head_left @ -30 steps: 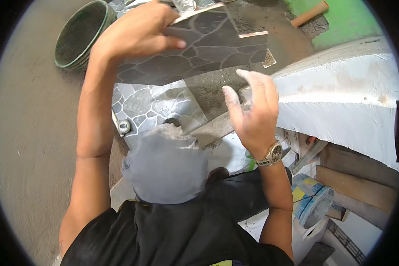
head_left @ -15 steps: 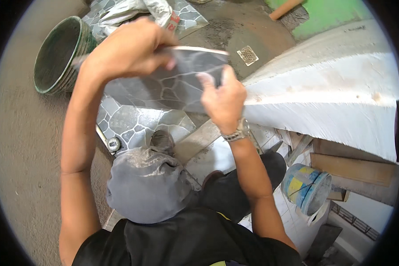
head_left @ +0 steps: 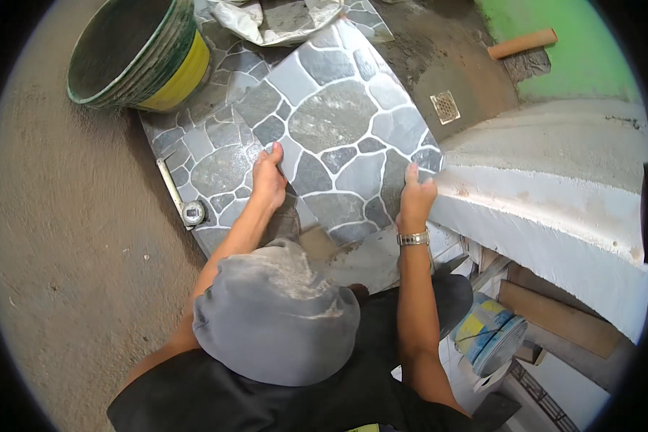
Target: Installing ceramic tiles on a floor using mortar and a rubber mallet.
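Observation:
A square tile (head_left: 331, 115) with a grey stone pattern and white joint lines is held tilted in front of me, its patterned face up. My left hand (head_left: 268, 183) grips its near left edge, thumb on the face. On the right edge my right hand (head_left: 416, 198), with a metal watch at the wrist, is closed, its thumb along the rim. The fingers under the tile are hidden. Similar patterned tiles (head_left: 219, 169) lie on the floor beside and below it. A small round tape measure (head_left: 193, 213) with a pale strip rests on them at the left.
A green and yellow bucket (head_left: 183, 75) stands at the far left, near a white sack (head_left: 237, 25). At the far right are a square floor drain (head_left: 445, 106), an orange pipe (head_left: 523, 44) and a rough white ledge (head_left: 540, 209). A blue paint pail (head_left: 486, 335) lies near right.
The tile has turned from dark, steeply angled and blurred to showing its patterned face. My left hand has come down from the far edge to the near left edge; my right hand is lower and further right.

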A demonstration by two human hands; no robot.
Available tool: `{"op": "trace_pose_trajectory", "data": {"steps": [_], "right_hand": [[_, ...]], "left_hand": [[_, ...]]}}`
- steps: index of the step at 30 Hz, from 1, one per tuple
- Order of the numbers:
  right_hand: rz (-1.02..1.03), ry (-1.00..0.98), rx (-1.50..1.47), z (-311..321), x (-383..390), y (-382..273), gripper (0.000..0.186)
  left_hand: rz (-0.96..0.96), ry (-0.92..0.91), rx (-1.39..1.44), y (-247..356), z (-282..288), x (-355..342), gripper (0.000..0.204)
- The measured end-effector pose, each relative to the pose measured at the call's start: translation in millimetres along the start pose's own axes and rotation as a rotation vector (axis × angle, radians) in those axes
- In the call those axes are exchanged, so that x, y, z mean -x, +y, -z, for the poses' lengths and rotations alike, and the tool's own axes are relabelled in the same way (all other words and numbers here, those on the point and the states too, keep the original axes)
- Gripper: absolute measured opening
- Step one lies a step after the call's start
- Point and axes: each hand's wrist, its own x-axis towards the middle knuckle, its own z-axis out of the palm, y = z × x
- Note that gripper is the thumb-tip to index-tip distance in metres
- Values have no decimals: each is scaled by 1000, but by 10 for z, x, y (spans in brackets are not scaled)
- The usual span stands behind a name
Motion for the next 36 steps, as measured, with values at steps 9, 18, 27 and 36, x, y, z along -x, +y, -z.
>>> {"op": "trace_pose_trajectory", "data": {"steps": [9, 18, 27, 36], "right_hand": [[-130, -271, -119, -7, -64, 555, 31], [-347, -412, -327, 175, 109, 735, 27], [-403, -334, -475, 22, 36, 1077, 17], [-324, -298, -416, -48, -3, 1291, 4]], "left_hand": [[9, 416, 65, -152, -128, -213, 33], [-63, 429, 55, -65, -192, -736, 33], [-104, 491, -21, -235, -638, -953, 25], [-98, 500, -119, -327, -804, -992, 35]]}}
